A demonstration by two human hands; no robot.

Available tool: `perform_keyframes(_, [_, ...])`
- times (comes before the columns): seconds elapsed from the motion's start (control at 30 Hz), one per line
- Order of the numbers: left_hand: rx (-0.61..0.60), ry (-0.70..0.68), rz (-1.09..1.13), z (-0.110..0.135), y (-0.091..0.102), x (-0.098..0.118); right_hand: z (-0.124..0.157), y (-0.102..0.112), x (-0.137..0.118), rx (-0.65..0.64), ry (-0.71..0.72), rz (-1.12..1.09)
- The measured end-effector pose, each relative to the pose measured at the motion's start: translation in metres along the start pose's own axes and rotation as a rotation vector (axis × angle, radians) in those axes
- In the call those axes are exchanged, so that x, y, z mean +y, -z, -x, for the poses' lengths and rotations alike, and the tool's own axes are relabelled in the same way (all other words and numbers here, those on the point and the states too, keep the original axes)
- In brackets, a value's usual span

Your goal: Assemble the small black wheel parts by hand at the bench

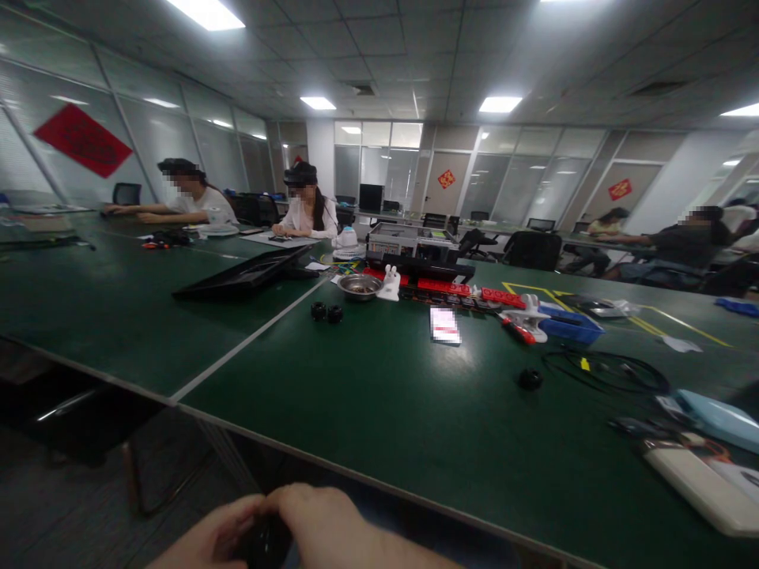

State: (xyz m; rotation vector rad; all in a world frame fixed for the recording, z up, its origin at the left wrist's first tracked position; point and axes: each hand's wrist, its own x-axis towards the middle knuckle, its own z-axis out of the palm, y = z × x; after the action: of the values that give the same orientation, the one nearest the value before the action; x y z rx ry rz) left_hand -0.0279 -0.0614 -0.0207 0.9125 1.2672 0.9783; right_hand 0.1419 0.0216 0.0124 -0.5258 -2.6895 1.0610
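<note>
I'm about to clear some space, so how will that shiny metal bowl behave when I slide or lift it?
The metal bowl will probably keep its shape, since its walls look like rigid metal. Its shiny surface suggests it could be slippery to grip. Its small contents, too indistinct to identify, may shift if it tilts.

We list: table, smooth green top, semi-gloss, carrying a bright glare patch. Bowl, polished metal. Flat panel, black, smooth, plastic by its look. Boxy chassis, grey metal, dull. Tray, smooth blue plastic. Eared piece, smooth white plastic. Cream slab, smooth, satin. Partitions, shiny glass. Dark held object, faint sheen; we cannot tell its material.
</note>
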Motion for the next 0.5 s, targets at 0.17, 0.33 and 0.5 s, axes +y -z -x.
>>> perform_keyframes(0.17, [-0.237, -0.03, -0.114, -0.005, -0.005, 0.05, 0.016, 0.062, -0.024, -0.004, 0.072, -0.017])
perform_keyframes(0.33, [0.007, -0.254, -0.135, -0.056, 0.007, 0.11, 0.045, 0.096, -0.02, 0.233, -0.134, -0.142])
perform_keyframes(0.5, [0.468, -0.406, -0.618, -0.141, 0.043, 0.157, 0.081, 0.113, 0.01, 0.389, -0.29, -0.185])
